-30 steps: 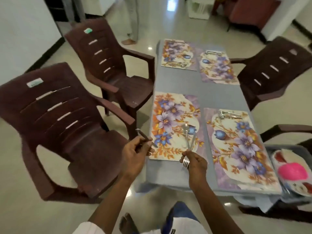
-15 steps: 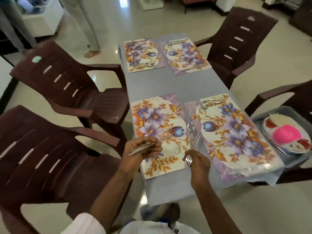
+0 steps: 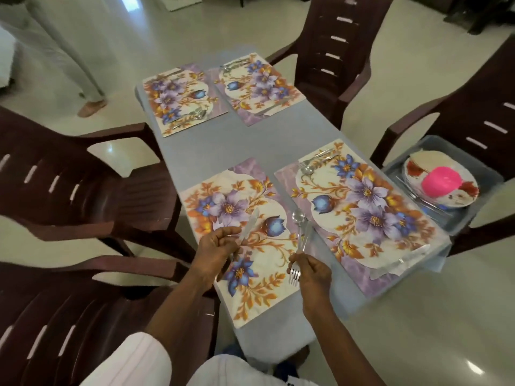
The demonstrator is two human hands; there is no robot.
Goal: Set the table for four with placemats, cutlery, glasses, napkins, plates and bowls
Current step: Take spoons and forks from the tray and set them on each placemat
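Left grip (image 3: 215, 248) pinching knife (image 3: 249, 224), right grip (image 3: 311, 270) holding spoon (image 3: 298, 218), fork (image 3: 294, 275)

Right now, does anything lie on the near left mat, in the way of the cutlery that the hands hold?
Nothing visible does: no object lies on the near left mat. The left hand holds the knife over it, and the right hand holds the spoon and fork at its right edge.

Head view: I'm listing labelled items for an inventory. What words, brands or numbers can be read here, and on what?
No text can be read.
The flowered placemats and the red-patterned white plates carry pictures only.
A dark mark on the white shirt is cut off at the bottom edge and cannot be read.
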